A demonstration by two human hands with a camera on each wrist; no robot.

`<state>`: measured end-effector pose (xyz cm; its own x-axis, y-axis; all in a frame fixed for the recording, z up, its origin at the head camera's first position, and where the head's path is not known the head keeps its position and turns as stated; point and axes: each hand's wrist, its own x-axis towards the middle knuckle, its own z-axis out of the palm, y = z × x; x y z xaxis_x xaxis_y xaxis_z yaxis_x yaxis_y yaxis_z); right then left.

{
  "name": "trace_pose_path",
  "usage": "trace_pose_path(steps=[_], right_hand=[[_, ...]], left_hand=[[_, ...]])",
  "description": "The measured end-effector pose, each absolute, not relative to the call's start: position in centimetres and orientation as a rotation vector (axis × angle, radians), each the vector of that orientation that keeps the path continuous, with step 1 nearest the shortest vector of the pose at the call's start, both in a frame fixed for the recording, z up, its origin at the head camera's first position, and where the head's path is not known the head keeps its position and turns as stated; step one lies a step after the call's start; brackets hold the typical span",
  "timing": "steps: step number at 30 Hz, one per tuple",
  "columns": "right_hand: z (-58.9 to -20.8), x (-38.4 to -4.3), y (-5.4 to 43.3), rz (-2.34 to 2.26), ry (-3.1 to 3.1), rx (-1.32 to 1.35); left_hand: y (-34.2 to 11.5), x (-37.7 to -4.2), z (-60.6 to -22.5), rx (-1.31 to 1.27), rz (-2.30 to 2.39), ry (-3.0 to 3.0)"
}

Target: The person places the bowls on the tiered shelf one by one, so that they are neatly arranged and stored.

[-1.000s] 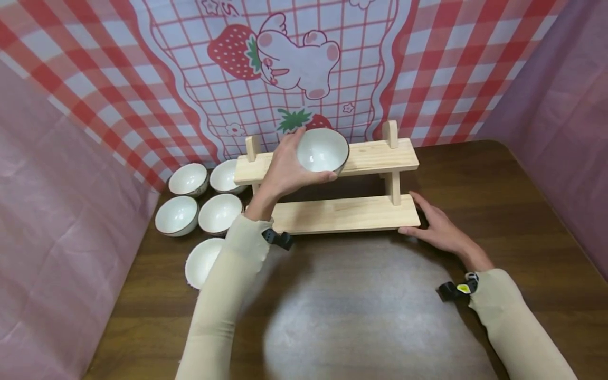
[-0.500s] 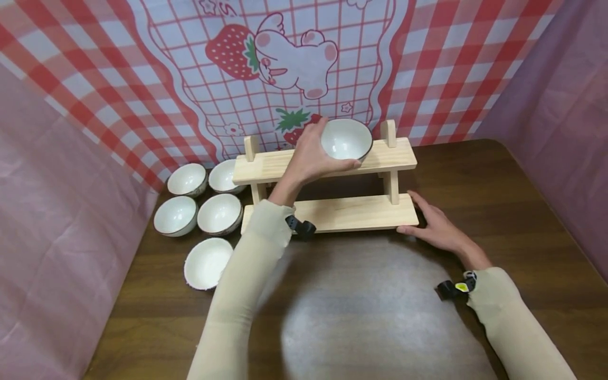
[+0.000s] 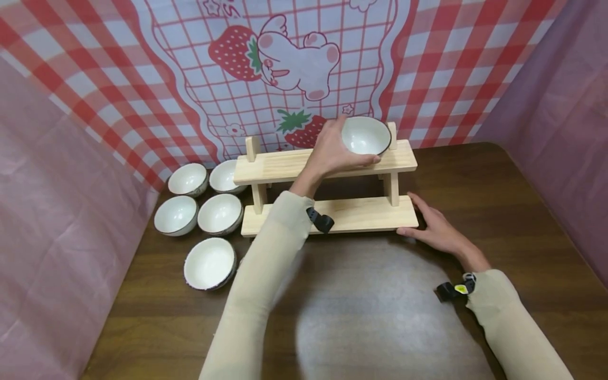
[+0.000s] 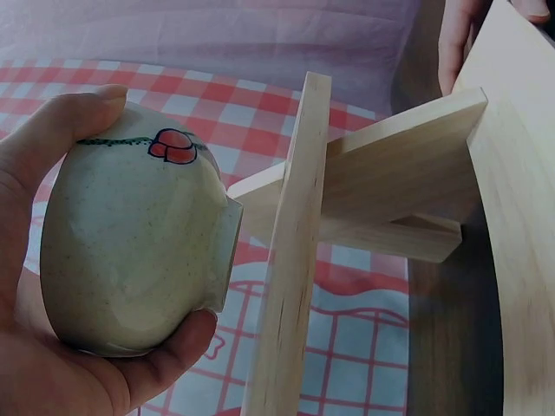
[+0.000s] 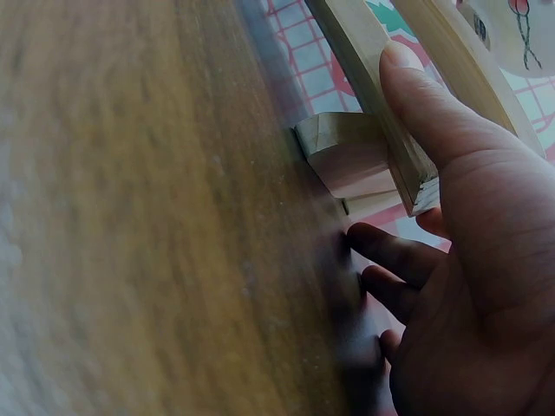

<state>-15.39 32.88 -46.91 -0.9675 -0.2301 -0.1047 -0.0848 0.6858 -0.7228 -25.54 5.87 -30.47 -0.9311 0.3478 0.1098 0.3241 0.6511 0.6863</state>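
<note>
My left hand [image 3: 330, 149] grips a white bowl [image 3: 367, 136] with a dark rim, thumb in front and fingers behind. It is near the right end of the upper board of a two-tier wooden shelf [image 3: 277, 164]. In the left wrist view, the bowl's outside [image 4: 130, 234] has a red flower and green line; its foot is close over the board's face. My right hand [image 3: 439, 229] holds the right end of the lower board [image 3: 366, 214]. In the right wrist view, its thumb lies along the board and its other fingers are bent beneath.
Several similar bowls stand on the table left of the shelf, the nearest bowl [image 3: 209, 264] in front of the others. Behind the shelf hangs a red-checked cloth [image 3: 442, 68]. Pink curtains [image 3: 52, 211] close off both sides of the brown table [image 3: 361, 316].
My left hand has carried the bowl rightward along the upper board, from its middle to near the right upright. My right hand has stayed at the lower board's end.
</note>
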Motion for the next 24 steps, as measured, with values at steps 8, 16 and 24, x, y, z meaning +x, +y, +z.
trace_pose_path(steps=[8, 16, 24], right_hand=[[-46.9, -15.3, 33.0, -1.152, 2.712, -0.258], [-47.0, -15.3, 33.0, -1.153, 2.708, -0.255], [-46.9, -15.4, 32.9, -1.138, 2.712, -0.243]], left_hand=[[7.1, -25.9, -30.9, 0.585, 1.176, 2.803], [8.0, -26.2, -31.1, 0.590, 1.147, 2.802], [8.4, -26.6, -31.4, 0.622, 1.122, 2.811]])
